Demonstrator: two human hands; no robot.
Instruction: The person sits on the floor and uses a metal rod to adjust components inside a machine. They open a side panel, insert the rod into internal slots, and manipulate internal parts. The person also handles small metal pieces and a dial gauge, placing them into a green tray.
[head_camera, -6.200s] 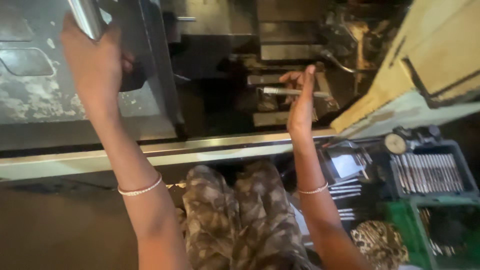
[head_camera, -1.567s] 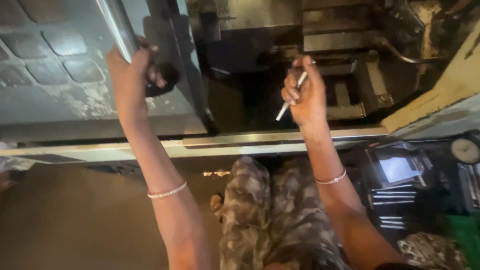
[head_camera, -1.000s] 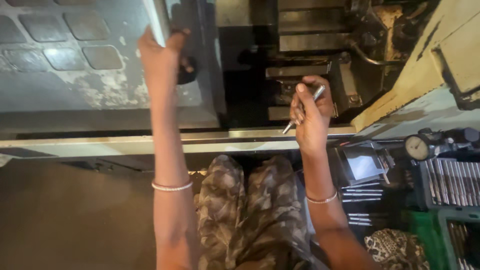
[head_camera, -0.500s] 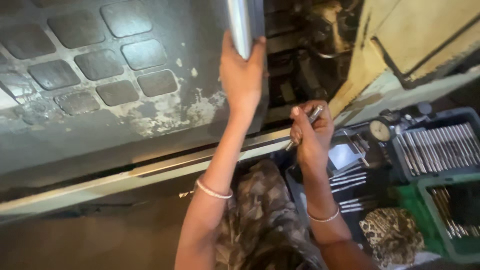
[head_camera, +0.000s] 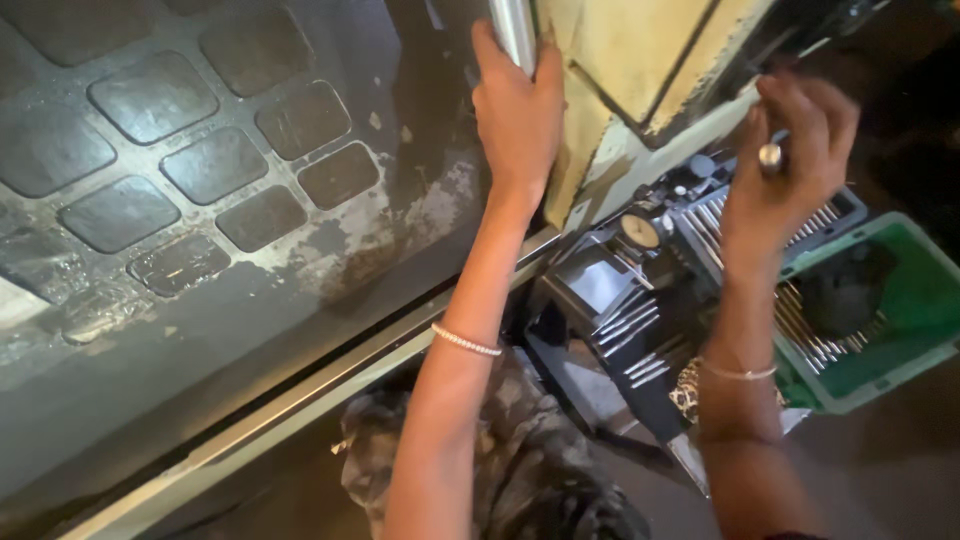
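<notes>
My left hand (head_camera: 517, 110) grips the shiny vertical handle bar (head_camera: 511, 28) of a large grey sliding machine door (head_camera: 230, 190), which now covers the machine's opening. My right hand (head_camera: 790, 150) is raised to the right, closed around a short silvery metal rod (head_camera: 769, 157) whose round end points toward the camera. Both wrists wear thin bracelets. Below that hand lies a grey tray (head_camera: 700, 230) holding rows of similar metal rods.
A dial gauge (head_camera: 640, 232) sits on dark holders beside the rod tray. A green plastic crate (head_camera: 880, 320) with more rods stands at the right. A cream machine panel (head_camera: 640, 60) rises behind. A metal rail (head_camera: 300, 400) runs under the door; my patterned trousers (head_camera: 520, 470) are below.
My left hand has slid the door rightward until it covers the machine's dark interior. My right hand has drawn the rod out of the machine and over toward the trays.
</notes>
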